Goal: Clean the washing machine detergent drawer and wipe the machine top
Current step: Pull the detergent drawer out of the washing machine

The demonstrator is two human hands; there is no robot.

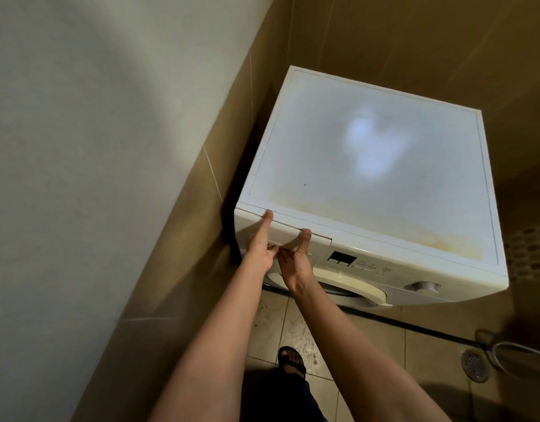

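Now the left hand (pixel 260 249) and the right hand (pixel 296 261) grip the detergent drawer (pixel 287 232) side by side, thumbs on its upper edge, fingers curled underneath.

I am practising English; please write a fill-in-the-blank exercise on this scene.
The left hand and right hand grip the white plastic detergent drawer at the front panel's ____ end.
The yellowish stain on the white machine top lies along its ____ edge.
The round silver dial sits at the panel's ____ end.
Missing: left; front; right.
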